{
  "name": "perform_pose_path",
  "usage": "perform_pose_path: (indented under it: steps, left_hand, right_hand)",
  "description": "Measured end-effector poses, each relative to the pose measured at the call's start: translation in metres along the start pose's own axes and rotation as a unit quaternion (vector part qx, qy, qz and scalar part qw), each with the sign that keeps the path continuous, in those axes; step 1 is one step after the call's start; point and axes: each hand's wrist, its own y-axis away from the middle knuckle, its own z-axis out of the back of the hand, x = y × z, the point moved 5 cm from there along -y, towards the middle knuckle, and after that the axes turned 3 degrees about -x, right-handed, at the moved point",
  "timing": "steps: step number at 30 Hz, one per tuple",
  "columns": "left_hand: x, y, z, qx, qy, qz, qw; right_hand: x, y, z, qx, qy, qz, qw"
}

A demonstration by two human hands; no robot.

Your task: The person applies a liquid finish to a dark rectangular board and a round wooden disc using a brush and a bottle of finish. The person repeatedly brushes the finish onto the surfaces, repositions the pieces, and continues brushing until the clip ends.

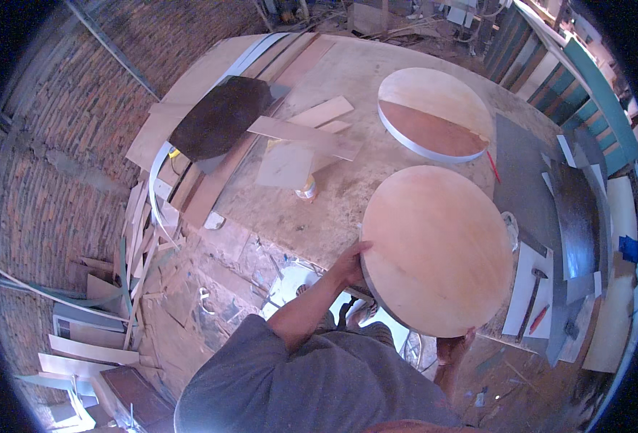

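I hold a round pale wooden disc [438,249] tilted above the near edge of the worktable. My left hand [349,265] is closed on its left rim, thumb on the upper face. My right hand [454,349] grips the lower rim from beneath, with most of its fingers hidden by the disc. Beyond, a second round disc [441,90] lies flat on the table. It has a white edge band, and its top is part pale, part reddish brown. A red pencil-like stick [493,167] rests beside it.
The worktable [290,224] carries thin wood offcuts [322,112], a small can [307,190] and a dark panel [221,119]. A hammer [532,297] and a red-handled tool [539,320] lie on white pieces at right. Scrap strips lean by the brick wall [66,137] at left.
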Motion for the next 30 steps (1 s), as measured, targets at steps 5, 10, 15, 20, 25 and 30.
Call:
perform_pose_path:
  steps: [5, 10, 15, 20, 25, 30]
  left_hand:
    - [-0.005, 0.011, -0.044, 0.103, 0.015, -0.013, 0.994]
    - [-0.018, 0.052, -0.088, 0.16, -0.011, -0.053, 0.986]
    - [-0.076, 0.151, -0.117, 0.258, -0.019, -0.128, 0.957]
    - [-0.16, 0.285, -0.061, 0.233, -0.028, -0.185, 0.954]
    - [-0.251, 0.419, 0.03, 0.21, -0.01, -0.305, 0.929]
    - [-0.311, 0.521, 0.114, 0.096, 0.025, -0.44, 0.892]
  right_hand:
    - [0.021, 0.041, -0.036, 0.039, -0.012, 0.044, 0.998]
    - [0.055, 0.06, 0.062, 0.128, -0.114, 0.064, 0.983]
    - [0.079, 0.098, 0.007, 0.016, 0.009, 0.214, 0.977]
    - [0.029, 0.12, -0.105, 0.058, 0.071, 0.29, 0.953]
    - [-0.088, 0.093, -0.23, 0.269, 0.04, 0.137, 0.952]
    - [-0.213, 0.091, -0.384, 0.422, 0.059, -0.021, 0.905]
